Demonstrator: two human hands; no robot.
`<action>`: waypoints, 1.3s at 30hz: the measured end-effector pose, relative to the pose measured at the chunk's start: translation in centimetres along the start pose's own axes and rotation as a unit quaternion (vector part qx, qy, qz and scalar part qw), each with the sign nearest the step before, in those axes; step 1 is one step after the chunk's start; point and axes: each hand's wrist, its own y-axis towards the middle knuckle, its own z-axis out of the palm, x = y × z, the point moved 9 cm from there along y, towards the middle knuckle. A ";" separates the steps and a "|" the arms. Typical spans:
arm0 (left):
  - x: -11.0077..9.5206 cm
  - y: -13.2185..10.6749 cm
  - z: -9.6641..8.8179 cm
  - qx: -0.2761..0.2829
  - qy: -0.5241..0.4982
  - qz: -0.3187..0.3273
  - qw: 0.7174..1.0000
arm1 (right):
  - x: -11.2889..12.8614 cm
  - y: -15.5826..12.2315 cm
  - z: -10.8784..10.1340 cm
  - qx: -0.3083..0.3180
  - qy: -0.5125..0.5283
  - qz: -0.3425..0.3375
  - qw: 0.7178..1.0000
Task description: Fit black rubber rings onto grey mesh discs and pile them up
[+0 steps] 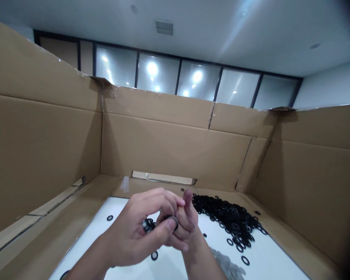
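Both my hands meet low in the middle of the head view, above a white surface (262,260). My left hand (137,233) is closed, its thumb and fingers pinching a small black ring (175,222) at the fingertips. My right hand (185,225) is curled against it from the right, fingers folded and thumb up, touching the same ring. A few more black rings (148,225) show between the two palms. A large heap of black rings (230,217) lies just right of and behind the hands.
Tall cardboard walls (175,144) enclose the surface on the left, back and right. Loose black rings (110,217) lie scattered on the white surface. A pile of grey washers (230,266) lies beside my right forearm. Windows and ceiling show above.
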 end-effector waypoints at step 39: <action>5.8 -1.7 -4.6 -0.213 -0.025 -0.257 0.942 | 4.9 -1.6 -3.8 -0.428 -0.440 -0.022 0.789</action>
